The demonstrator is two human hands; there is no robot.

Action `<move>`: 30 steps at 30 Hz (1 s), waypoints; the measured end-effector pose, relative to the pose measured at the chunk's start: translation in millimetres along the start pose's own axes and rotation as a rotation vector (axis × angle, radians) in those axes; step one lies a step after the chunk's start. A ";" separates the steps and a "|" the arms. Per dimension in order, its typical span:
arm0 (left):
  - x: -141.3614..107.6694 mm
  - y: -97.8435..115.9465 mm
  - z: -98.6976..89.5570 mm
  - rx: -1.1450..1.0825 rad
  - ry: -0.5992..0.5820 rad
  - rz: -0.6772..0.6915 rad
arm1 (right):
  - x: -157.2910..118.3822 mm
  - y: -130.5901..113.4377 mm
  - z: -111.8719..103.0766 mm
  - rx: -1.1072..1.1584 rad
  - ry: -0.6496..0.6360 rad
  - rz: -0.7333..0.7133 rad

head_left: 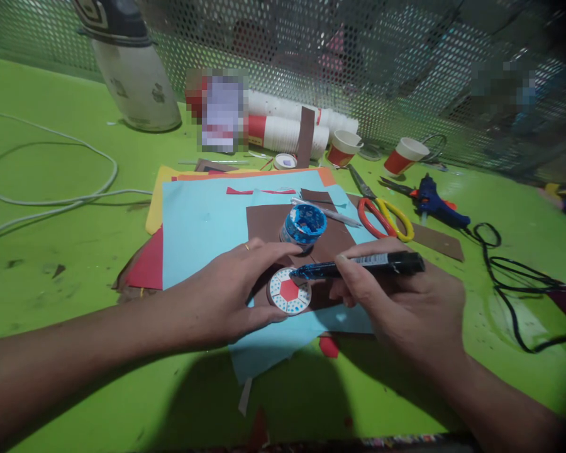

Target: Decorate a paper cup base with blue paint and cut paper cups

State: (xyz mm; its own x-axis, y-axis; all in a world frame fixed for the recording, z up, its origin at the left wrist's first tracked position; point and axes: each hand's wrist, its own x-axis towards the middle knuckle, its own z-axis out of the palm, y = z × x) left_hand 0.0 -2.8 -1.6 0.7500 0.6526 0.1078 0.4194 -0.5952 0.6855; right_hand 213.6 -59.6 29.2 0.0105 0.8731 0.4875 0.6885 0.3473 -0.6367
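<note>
Just below frame centre sits the dotted disc (289,290); whether our left hand (236,289) clamps it, we can't tell. Our right hand (408,302) pinches the marker (377,262): a slip could smear dots (290,307), a nudge tip the blue jar (305,224) just above.

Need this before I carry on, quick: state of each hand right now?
Left hand: closed, holding the disc by its edge.
Right hand: closed, holding the marker, tip at the disc.
</note>
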 end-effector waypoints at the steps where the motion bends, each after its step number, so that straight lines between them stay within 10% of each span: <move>1: -0.1 -0.1 0.0 -0.001 0.004 0.002 | -0.3 0.8 0.3 0.005 0.001 0.001; 30: -0.5 -2.7 1.5 0.013 0.011 0.024 | -2.7 -1.2 5.2 0.044 -0.003 0.025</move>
State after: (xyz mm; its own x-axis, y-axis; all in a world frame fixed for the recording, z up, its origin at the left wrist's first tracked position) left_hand -0.8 -2.2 -4.6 0.7543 0.6431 0.1322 0.4078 -0.6166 0.6734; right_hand 209.0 -60.6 25.6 0.0245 0.8826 0.4694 0.6557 0.3403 -0.6740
